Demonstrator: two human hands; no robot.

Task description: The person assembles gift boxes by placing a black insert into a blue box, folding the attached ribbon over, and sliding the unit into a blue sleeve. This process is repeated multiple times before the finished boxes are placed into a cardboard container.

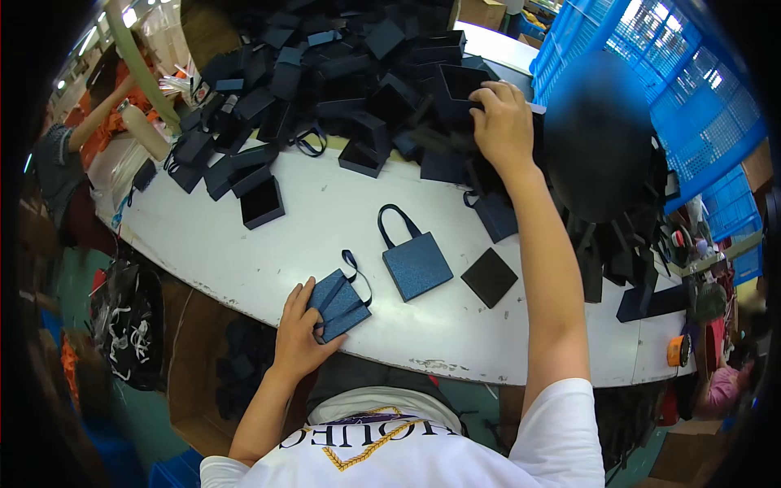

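Note:
My left hand [303,335] holds a small blue box [335,297] with a dark ribbon handle by its left side, at the table's near edge. To its right stands a second blue box [418,267] with its ribbon loop upright, touched by neither hand. A flat black square piece [490,277] lies beside that one. My right arm is stretched far forward, and my right hand [504,122] has its curled fingers on the rim of an open dark box [460,84] in the pile. Part of that box is hidden behind the fingers.
A large heap of dark boxes [342,77] covers the far side of the white table [325,220]. A dark rounded object [598,138] and blue crates [691,106] stand at the right. An orange tape roll [677,351] sits near the right edge. Another person [65,163] is at far left.

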